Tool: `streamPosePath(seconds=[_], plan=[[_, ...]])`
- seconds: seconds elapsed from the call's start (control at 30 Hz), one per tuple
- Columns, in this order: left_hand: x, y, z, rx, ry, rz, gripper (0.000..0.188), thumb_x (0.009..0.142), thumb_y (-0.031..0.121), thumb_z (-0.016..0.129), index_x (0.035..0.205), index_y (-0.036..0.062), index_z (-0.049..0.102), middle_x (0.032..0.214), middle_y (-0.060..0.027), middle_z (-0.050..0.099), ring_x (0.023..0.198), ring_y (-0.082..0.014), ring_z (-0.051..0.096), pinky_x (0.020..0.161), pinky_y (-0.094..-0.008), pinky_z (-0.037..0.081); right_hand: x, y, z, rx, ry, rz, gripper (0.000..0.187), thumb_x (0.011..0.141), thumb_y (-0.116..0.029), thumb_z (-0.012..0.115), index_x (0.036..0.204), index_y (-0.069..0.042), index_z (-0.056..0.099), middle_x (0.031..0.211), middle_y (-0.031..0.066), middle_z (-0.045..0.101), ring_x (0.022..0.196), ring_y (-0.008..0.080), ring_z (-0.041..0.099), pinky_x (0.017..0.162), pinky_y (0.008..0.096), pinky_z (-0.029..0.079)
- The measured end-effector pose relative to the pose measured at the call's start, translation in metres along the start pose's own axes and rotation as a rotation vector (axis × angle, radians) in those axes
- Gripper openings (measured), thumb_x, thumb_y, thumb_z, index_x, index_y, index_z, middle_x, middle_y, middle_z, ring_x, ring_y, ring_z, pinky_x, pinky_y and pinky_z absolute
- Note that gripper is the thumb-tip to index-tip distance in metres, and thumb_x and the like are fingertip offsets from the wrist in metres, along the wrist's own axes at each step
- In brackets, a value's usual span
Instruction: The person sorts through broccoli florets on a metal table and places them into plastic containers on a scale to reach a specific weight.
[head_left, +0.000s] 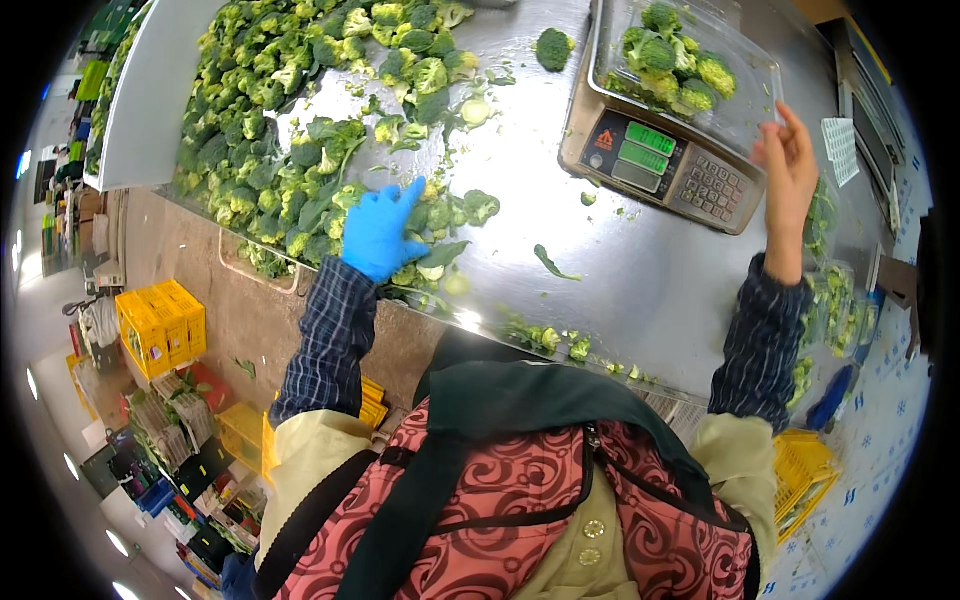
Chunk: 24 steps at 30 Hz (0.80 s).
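My left hand [382, 232], in a blue glove, reaches over the near edge of a heap of broccoli florets [270, 180]. Its forefinger and thumb are spread, and I see nothing held between them. Loose florets [480, 207] and a leaf [443, 254] lie beside it. To the right, my bare right hand [790, 165] is at the rim of a clear plastic tray [768, 85], fingers stretched and apart. Whether they touch the rim is hard to tell. Several broccoli florets [665, 60] sit in that tray, which rests on a digital scale [590, 140] with a lit green display.
Scraps and a single floret [553, 50] are scattered over the steel table [520, 150]. A white bin wall [150, 100] stands at the left. Filled clear packs [835, 300] lie beyond my right forearm. Yellow crates [160, 325] stand on the floor at left.
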<state>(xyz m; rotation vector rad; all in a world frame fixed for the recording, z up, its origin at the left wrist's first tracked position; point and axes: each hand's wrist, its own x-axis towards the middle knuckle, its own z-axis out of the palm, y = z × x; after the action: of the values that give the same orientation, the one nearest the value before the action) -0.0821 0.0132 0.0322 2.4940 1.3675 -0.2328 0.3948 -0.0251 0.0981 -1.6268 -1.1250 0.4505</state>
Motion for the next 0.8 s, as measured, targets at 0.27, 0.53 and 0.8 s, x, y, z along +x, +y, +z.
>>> streamPosePath(seconds=[0.27, 0.53, 0.8], plan=[[-0.013, 0.000, 0.033, -0.133, 0.240, -0.099, 0.065, 0.066, 0.010, 0.074, 0.126, 0.0136, 0.051, 0.127, -0.0185, 0.045, 0.100, -0.0371, 0.054, 0.086, -0.0416, 0.047, -0.099, 0.004, 0.066, 0.165, -0.306, 0.159, 0.028, 0.087, -0.003, 0.054, 0.115, -0.003, 0.059, 0.080, 0.0016, 0.059, 0.069, 0.0061, 0.055, 0.064, 0.0199, 0.044], [-0.002, -0.044, 0.025, -1.597, 0.206, -0.274, 0.019, 0.086, 0.010, 0.061, 0.102, 0.0007, 0.059, 0.105, -0.0078, 0.061, 0.098, -0.0142, 0.057, 0.085, -0.0279, 0.047, -0.129, -0.026, 0.108, 0.116, -0.531, 0.136, 0.032, 0.087, -0.003, 0.055, 0.119, -0.002, 0.056, 0.085, 0.0036, 0.057, 0.072, 0.0086, 0.054, 0.066, 0.0208, 0.046], [0.029, 0.072, -0.007, -2.074, 0.007, -0.039, 0.043, 0.095, 0.016, 0.053, 0.133, 0.0005, 0.040, 0.106, -0.0103, 0.061, 0.102, -0.0163, 0.058, 0.087, -0.0305, 0.050, -0.149, -0.073, 0.156, 0.191, -0.617, -0.093, 0.053, 0.077, -0.011, 0.070, 0.126, -0.006, 0.052, 0.115, 0.0139, 0.050, 0.090, 0.0205, 0.057, 0.072, 0.0308, 0.051]])
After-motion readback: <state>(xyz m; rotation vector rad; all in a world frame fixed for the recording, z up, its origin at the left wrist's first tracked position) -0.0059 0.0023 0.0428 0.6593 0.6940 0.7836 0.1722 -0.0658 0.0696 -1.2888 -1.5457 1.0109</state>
